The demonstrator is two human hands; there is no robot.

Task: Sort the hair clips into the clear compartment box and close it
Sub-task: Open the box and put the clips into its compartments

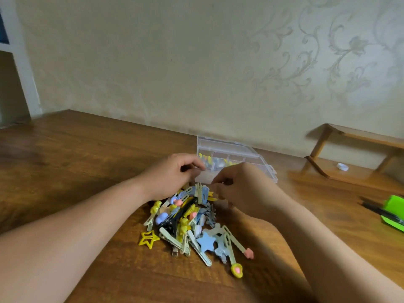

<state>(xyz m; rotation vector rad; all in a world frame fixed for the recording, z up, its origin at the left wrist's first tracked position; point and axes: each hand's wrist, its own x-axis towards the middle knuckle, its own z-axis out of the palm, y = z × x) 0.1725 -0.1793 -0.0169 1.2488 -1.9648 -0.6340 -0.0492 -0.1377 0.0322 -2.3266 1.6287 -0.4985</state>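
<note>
A clear compartment box [260,159] stands on the wooden table near the wall, with its lid [218,142] raised at the back. Yellow and pale clips lie in its far compartments. In front of it is a pile of hair clips [192,224] in yellow, blue, green and pink, with a yellow star clip [149,239] at its left edge. My left hand [172,176] grips the box's near left corner with curled fingers. My right hand [242,189] pinches the box's near wall, its fingertips meeting just above the pile. The box's front compartments are hidden behind my hands.
A small wooden shelf rack [354,158] with a small white round thing on it stands at the right against the wall. A green object [393,212] with dark pens beside it lies at the right edge. The wall runs close behind the box.
</note>
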